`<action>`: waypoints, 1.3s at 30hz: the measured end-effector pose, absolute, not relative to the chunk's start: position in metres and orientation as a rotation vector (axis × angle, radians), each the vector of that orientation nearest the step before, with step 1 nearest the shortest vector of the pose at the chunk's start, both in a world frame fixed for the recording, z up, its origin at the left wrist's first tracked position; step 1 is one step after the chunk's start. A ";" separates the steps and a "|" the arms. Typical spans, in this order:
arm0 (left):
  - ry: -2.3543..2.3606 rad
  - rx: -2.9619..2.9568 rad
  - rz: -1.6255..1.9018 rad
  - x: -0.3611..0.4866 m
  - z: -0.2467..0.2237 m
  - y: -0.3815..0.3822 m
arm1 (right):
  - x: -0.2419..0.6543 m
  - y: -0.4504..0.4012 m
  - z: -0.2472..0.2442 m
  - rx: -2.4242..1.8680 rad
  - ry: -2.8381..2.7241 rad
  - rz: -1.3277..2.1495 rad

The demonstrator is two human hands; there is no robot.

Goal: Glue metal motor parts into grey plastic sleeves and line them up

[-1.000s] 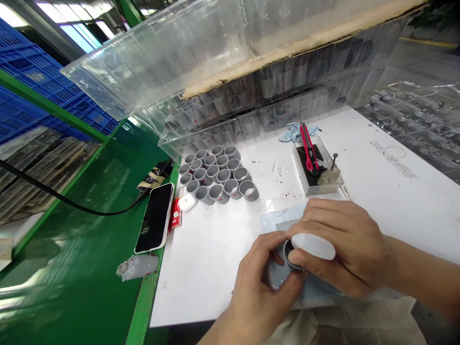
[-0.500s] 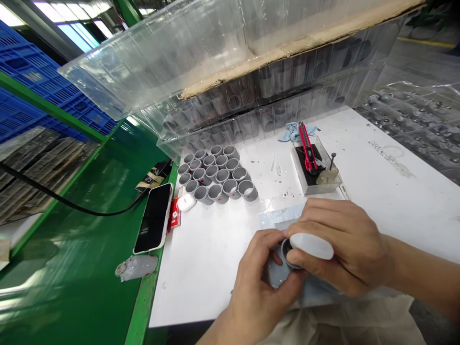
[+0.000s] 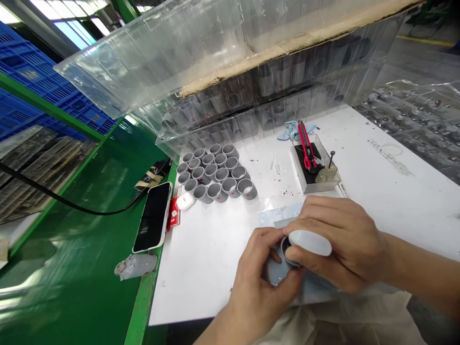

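Low at the front of the white table, my left hand curls its fingers and thumb around a small grey cylindrical sleeve. Only part of the sleeve's rim and dark inside shows. My right hand grips a tool with a smooth, whitish oval end at the sleeve's mouth. The tool's other end is hidden by fingers and sleeve. Beneath both hands lies a light blue plastic sheet or bag. Several similar grey sleeves stand upright in rows farther left, some with small red marks.
Ahead on the right, a clear box holds a red utility knife and a small jar. Behind it lies a blue cloth. Clear trays are stacked at the back. A phone and white case lie left.
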State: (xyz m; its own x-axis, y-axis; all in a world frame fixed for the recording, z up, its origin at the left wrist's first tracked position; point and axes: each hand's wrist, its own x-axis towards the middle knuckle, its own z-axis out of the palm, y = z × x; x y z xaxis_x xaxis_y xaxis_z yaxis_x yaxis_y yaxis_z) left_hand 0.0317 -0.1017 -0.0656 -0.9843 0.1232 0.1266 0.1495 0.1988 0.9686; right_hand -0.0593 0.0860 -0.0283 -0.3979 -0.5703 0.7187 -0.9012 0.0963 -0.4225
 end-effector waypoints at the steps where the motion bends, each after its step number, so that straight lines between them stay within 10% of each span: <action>1: -2.419 -0.273 -1.956 0.032 -0.065 -0.102 | -0.059 0.086 -0.028 1.441 -2.011 1.213; 39: -2.411 -0.211 -2.045 0.031 -0.067 -0.105 | -0.061 0.089 -0.028 1.422 -2.023 1.112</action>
State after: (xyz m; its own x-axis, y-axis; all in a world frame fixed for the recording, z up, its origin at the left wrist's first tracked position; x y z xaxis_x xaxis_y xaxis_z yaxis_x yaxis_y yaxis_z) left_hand 0.0306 -0.1050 -0.0671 -0.9908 0.1184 0.0655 0.0839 0.1581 0.9839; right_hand -0.0615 0.0892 -0.0282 -0.3839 -0.5763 0.7215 -0.9180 0.1537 -0.3657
